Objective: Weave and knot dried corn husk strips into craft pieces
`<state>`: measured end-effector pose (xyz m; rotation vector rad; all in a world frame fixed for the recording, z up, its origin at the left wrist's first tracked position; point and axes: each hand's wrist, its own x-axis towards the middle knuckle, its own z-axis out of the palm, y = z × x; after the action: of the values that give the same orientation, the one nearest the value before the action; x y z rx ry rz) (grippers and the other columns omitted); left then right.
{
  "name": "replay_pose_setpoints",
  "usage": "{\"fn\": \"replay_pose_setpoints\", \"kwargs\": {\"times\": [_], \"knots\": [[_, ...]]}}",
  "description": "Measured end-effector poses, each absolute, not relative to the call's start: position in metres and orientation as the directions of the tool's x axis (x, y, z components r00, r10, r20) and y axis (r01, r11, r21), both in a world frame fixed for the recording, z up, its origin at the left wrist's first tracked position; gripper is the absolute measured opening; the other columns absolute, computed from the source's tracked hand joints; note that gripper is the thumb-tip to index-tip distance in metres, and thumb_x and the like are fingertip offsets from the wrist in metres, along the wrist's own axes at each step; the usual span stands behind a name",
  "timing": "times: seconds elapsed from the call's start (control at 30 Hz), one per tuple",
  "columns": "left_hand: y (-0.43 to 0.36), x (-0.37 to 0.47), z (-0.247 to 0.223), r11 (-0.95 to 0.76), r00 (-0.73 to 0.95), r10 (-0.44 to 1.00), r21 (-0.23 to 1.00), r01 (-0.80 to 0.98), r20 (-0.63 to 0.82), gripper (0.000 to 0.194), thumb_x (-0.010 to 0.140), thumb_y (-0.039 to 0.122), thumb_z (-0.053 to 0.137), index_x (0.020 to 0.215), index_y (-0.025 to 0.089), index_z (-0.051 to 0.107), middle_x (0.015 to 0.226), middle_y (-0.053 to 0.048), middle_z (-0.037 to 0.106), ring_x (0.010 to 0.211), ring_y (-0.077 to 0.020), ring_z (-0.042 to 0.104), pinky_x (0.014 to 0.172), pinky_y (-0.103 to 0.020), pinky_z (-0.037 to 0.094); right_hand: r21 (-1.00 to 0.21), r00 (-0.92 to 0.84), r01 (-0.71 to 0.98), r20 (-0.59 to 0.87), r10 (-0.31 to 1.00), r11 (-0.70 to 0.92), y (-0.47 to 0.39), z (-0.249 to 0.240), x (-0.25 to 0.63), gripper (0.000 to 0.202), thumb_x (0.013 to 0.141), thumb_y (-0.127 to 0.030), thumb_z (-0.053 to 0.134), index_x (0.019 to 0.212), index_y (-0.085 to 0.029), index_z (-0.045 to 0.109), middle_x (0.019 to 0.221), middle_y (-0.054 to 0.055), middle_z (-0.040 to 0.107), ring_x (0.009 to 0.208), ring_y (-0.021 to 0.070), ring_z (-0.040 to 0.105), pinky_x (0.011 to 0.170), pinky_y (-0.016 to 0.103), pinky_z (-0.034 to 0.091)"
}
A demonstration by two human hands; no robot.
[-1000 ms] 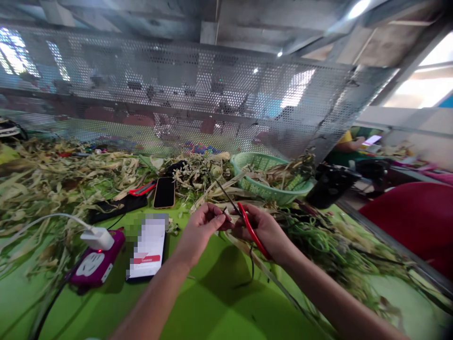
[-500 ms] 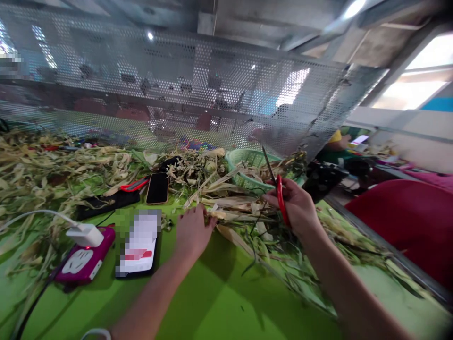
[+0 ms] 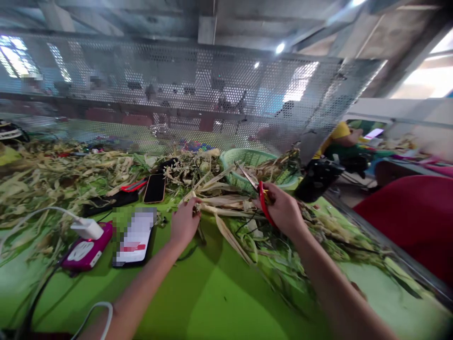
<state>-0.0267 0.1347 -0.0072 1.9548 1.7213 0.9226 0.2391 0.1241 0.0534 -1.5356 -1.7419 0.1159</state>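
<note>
Scissors (image 3: 263, 203) swung left and lower since last frame; my right hand (image 3: 285, 210) wrapped round handles, blades slanting up-left across green basket (image 3: 231, 177). My left hand (image 3: 184, 222) seems to pinch pale end of husk strips (image 3: 226, 203), mid-frame. Loose pinch could let strips slip; blade tips might snag basket's rim. Lime tabletop (image 3: 198, 293) bare at lower centre, dark phone (image 3: 155, 189) left of centre. Perforated screen (image 3: 170, 94) across upper frame, concrete ceiling (image 3: 244, 28) above.

A gray metal screen (image 3: 170, 101) full of tiny holes stands behind the green table (image 3: 212, 302). A light (image 3: 280, 48) shines near the gray ceiling (image 3: 244, 26). A window (image 3: 13, 56) glows far left. The big red thing (image 3: 410, 208) at right may be a chair.
</note>
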Motion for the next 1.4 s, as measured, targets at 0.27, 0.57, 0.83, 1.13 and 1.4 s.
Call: {"fn": "replay_pose_setpoints", "kwargs": {"times": [0.27,0.57,0.83,1.13,1.4], "knots": [[0.117,-0.022,0.019,-0.311,-0.035,0.917,0.768,0.559,0.397,0.078,0.077,0.009,0.060,0.145,0.029,0.028,0.082,0.000,0.060,0.073,-0.0164,0.059,0.071,-0.029,0.046,-0.488,0.171,0.858,0.570,0.804,0.163,0.117,0.064,0.232,0.039,0.076,-0.040,0.063,0.110,-0.022,0.063,0.073,0.003,0.067,0.062,0.0202,0.059,0.056,0.026,0.037],[0.086,0.017,0.033,-0.455,0.048,0.842,0.658,0.599,0.538,0.083,0.075,0.002,0.057,0.147,0.027,0.024,0.092,-0.003,0.061,0.080,-0.0176,0.059,0.077,-0.032,0.049,-0.961,-0.102,-0.034,0.277,0.956,0.275,0.097,0.067,0.190,0.044,0.061,-0.035,0.079,0.097,-0.021,0.059,0.071,-0.001,0.065,0.057,0.0141,0.058,0.050,0.023,0.041],[0.064,0.034,0.041,-0.574,0.133,0.762,0.567,0.590,0.634,0.075,0.076,0.001,0.054,0.143,0.027,0.032,0.112,-0.008,0.061,0.097,-0.0205,0.060,0.088,-0.035,0.049,-0.964,-0.082,-0.126,0.245,0.966,0.234,0.096,0.065,0.185,0.047,0.052,-0.024,0.083,0.090,-0.019,0.057,0.064,-0.005,0.061,0.056,0.0123,0.056,0.052,0.023,0.042],[0.072,0.030,0.036,-0.561,-0.040,0.788,0.742,0.366,0.615,0.060,0.082,0.020,0.061,0.138,0.026,0.041,0.103,-0.007,0.061,0.094,-0.0201,0.058,0.089,-0.038,0.047,-0.927,-0.016,-0.283,0.260,0.966,0.245,0.097,0.063,0.192,0.042,0.058,-0.024,0.080,0.094,-0.021,0.058,0.067,-0.004,0.060,0.059,0.0123,0.056,0.059,0.025,0.046],[0.102,0.027,0.037,-0.070,0.346,0.926,0.970,-0.234,0.151,0.033,0.073,0.039,0.072,0.095,0.015,0.068,0.092,-0.006,0.069,0.090,-0.0196,0.060,0.084,-0.030,0.045,-0.929,0.083,-0.330,0.151,0.985,0.170,0.103,0.057,0.198,0.047,0.056,-0.021,0.083,0.097,-0.023,0.060,0.068,-0.005,0.061,0.059,0.0110,0.055,0.052,0.020,0.043]]}}
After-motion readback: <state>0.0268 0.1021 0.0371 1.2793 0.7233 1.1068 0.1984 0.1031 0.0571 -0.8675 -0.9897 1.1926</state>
